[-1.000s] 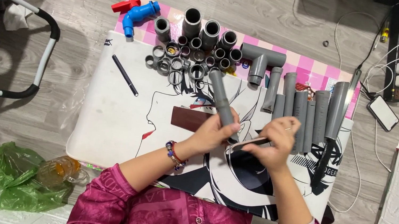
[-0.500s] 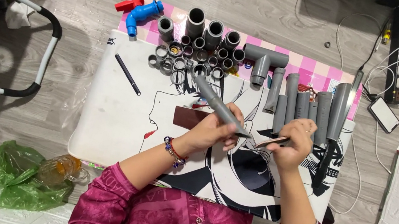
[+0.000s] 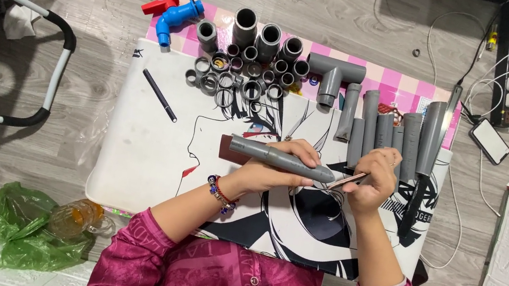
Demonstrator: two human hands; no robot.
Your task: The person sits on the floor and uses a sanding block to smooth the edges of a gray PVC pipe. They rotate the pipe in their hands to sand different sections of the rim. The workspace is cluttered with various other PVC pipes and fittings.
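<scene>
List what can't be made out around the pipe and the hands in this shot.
- Head view: tip of the thin tool, too small, hidden at the pipe mouth.
- Pipe's underside: covered by left hand.
- Tool's handle: wrapped by right hand.
- Brown piece: mostly behind pipe.

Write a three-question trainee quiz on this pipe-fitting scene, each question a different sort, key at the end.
1. True or false: the left hand holds a grey pipe lying roughly level across the mat.
2. What does the right hand press to the pipe's end? A. a thin stick-like tool B. the blue tap C. the phone
3. Fill in: the T-shaped fitting lies on the ____ checked cloth.

Key
1. True; the left grip is around its middle.
2. A; its exact kind is too small to tell.
3. Pink.
</scene>
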